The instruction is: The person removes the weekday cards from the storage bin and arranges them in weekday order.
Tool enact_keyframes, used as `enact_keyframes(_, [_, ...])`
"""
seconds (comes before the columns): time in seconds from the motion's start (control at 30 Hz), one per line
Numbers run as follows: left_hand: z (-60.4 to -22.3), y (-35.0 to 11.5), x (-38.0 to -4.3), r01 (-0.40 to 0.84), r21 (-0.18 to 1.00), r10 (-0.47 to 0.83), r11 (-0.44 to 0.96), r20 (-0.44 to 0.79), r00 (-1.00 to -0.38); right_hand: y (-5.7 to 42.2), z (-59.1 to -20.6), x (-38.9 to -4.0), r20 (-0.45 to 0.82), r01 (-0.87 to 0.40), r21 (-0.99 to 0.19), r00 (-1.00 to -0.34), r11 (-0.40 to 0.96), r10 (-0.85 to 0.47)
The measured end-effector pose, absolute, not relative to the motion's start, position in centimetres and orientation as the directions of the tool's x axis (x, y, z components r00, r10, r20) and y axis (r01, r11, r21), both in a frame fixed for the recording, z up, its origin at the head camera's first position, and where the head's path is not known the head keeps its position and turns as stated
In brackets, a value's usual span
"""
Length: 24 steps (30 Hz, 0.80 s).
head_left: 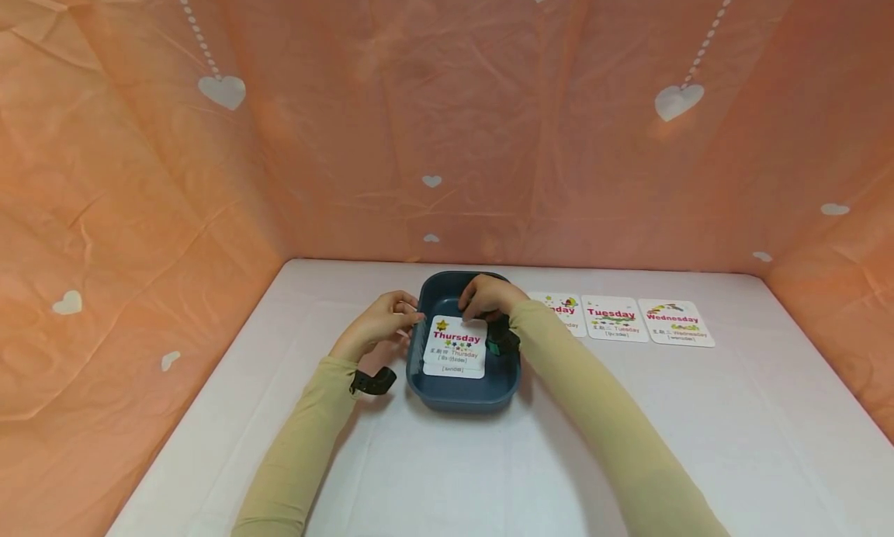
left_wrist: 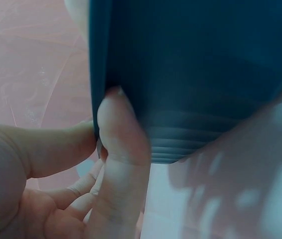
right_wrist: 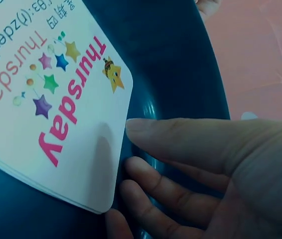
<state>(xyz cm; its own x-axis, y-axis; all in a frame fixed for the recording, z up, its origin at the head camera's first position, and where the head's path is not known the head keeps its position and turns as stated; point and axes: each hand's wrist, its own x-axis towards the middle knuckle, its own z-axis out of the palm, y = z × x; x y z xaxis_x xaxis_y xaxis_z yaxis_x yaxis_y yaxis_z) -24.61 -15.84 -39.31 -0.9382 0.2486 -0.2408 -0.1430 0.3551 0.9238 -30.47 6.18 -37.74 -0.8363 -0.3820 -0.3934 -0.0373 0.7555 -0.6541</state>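
Observation:
A dark blue plastic bin (head_left: 464,393) stands on the table, holding a small stack of white cards with a Thursday card (head_left: 457,343) on top. My left hand (head_left: 380,323) pinches the bin's left wall; in the left wrist view the thumb and a finger (left_wrist: 123,139) lie on either side of it. Inside the bin, my right hand (head_left: 489,296) reaches to the stack's top edge. Its thumb tip and fingertips (right_wrist: 136,191) are right at the edge of the Thursday card in the right wrist view, with the fingers loosely bent.
To the right of the bin a row of cards lies on the white tabletop (head_left: 754,428): one ending in "nday" (head_left: 567,313), partly behind the right sleeve, then Tuesday (head_left: 615,318) and Wednesday (head_left: 676,323). Orange cloth (head_left: 489,133) with white hearts encloses the back and sides.

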Motion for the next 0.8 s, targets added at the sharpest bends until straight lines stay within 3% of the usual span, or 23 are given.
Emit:
enact_keyframes(0.3, [-39.49, -15.89, -24.82, -0.147, 0.928, 0.247, 0.343, -0.24, -0.939, 6.08, -37.59, -30.27, -0.41, -0.011, -0.664, -0.831, 0.747, -0.376])
enact_keyframes(0.8, [-39.62, -15.89, -24.81, -0.151, 0.931, 0.246, 0.332, -0.24, -0.939, 5.72, -37.95, -30.45, -0.418, -0.084, -0.626, -0.803, 0.775, -0.425])
